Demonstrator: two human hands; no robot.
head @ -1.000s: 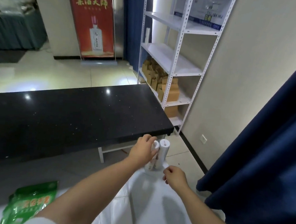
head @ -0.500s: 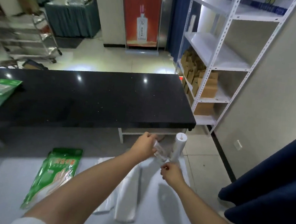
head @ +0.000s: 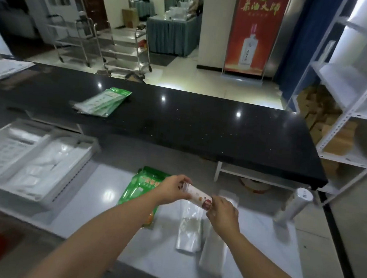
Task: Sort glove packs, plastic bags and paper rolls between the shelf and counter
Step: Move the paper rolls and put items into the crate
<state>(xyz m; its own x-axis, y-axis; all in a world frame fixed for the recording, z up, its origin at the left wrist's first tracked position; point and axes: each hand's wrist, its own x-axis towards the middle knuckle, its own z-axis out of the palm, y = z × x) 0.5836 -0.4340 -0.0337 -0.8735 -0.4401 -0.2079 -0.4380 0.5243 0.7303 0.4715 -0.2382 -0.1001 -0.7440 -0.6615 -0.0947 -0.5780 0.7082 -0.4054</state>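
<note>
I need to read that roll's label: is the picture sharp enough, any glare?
Head view: the roll, gripped by left hand and right hand, is motion-blurred, its label unreadable; light glints dot the black counter; the shelf at right bows from wide-angle distortion.

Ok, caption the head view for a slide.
Left hand and right hand hold a white labelled roll above clear plastic bags.

Bare left hand [head: 174, 188], bare right hand [head: 223, 212]; left forearm [head: 101, 238], right forearm [head: 262, 265] uncovered.

Two glove packs [head: 102, 102] [head: 138, 187], two rolls [head: 197, 195] [head: 292, 206], two bags [head: 189, 229] [head: 213, 251].
</note>
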